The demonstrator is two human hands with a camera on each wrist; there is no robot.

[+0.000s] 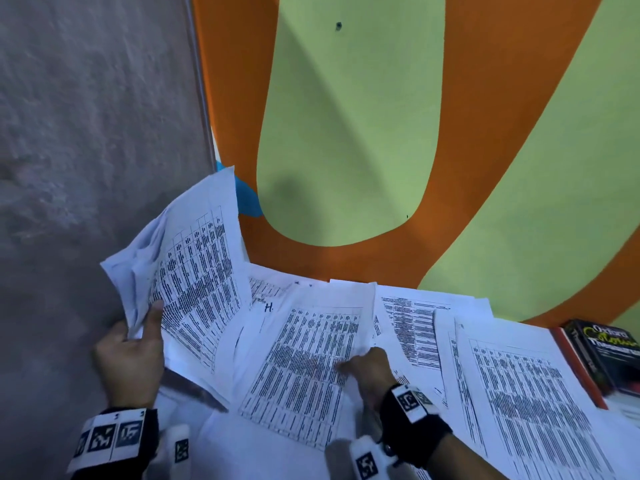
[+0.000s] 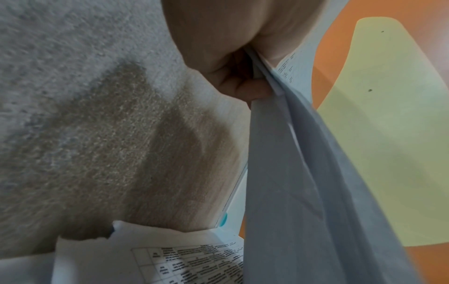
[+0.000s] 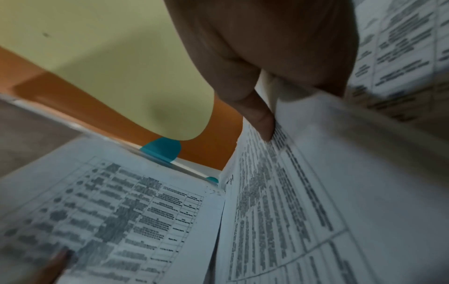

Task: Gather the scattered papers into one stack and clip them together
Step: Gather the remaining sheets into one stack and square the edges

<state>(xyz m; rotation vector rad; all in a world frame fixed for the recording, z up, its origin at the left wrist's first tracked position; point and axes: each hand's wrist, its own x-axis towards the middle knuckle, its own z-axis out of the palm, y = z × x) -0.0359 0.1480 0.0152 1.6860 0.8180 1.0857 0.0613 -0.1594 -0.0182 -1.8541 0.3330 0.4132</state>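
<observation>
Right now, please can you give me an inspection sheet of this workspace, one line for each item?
Surface: table almost fully covered by sheets; bare table hardly visible.
Job's things: white printed sheets with tables lie scattered and overlapping; a small bundle of printed sheets is lifted at the left; no clip seen.
Clutter: dark thesaurus book at the right edge, on a red-edged book.
Grippers: left hand grips the lifted bundle; right hand pinches the edge of a middle sheet.
Cables: nothing seen.
Surroundings: orange and pale green painted wall behind; grey rough floor at left.
</observation>
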